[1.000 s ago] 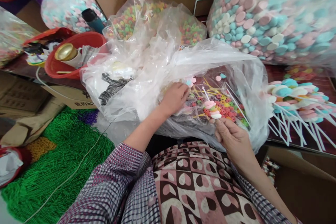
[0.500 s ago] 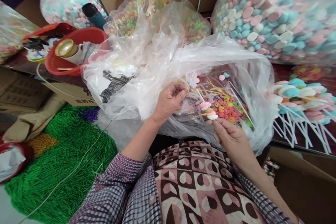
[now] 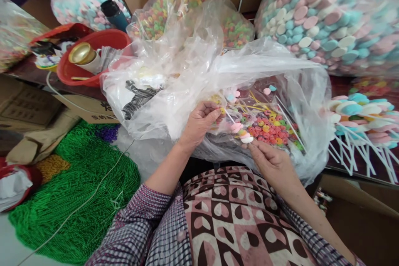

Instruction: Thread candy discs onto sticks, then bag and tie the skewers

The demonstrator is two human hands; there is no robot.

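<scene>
My right hand point(image 3: 269, 162) pinches the near end of a candy skewer point(image 3: 237, 128), where a white marshmallow sits by the fingertips. Pink marshmallows and an orange piece are threaded further up, and the bare white stick slants away toward my left hand point(image 3: 202, 122). Between that hand's thumb and forefinger is a small yellow ring candy point(image 3: 222, 110), close to the stick's tip; whether the tip is through its hole I cannot tell. Below and beyond both hands, red, yellow and green ring candies point(image 3: 271, 126) lie in a spread clear plastic bag point(image 3: 187, 79).
Finished-looking marshmallow skewers point(image 3: 358, 120) are piled at the right. A huge bag of marshmallows point(image 3: 327, 20) stands behind them. At the left are a red basin point(image 3: 112, 41) with a gold bowl point(image 3: 81, 54) and green bead strings point(image 3: 77, 191). An open carton point(image 3: 358, 216) sits lower right.
The skewer and my right hand have shifted slightly left, bringing the stick's tip closer to the yellow ring candy in my left hand. The whole view has shifted a little.
</scene>
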